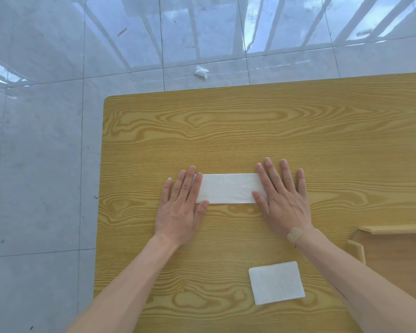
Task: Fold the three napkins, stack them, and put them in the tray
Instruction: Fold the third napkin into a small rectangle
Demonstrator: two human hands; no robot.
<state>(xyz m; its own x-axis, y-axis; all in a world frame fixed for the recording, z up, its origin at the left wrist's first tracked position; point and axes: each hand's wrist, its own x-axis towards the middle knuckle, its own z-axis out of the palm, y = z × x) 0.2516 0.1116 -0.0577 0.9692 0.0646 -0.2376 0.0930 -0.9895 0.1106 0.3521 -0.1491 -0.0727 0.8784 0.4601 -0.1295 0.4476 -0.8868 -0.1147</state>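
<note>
A white napkin [227,188] lies on the wooden table [226,131] as a long narrow strip. My left hand [181,205] lies flat on its left end, fingers spread. My right hand [282,195] lies flat on its right end, a plaster on the wrist. Neither hand grips anything. A folded white napkin [276,282], a small rectangle, rests near the table's front, under my right forearm's left side. The wooden tray [392,251] sits at the right edge, partly cut off by the frame; the part of it in view holds nothing.
The table's left edge runs near x 480, with glossy grey floor tiles [39,164] beyond. A crumpled white tissue [201,72] lies on the floor past the table's far edge.
</note>
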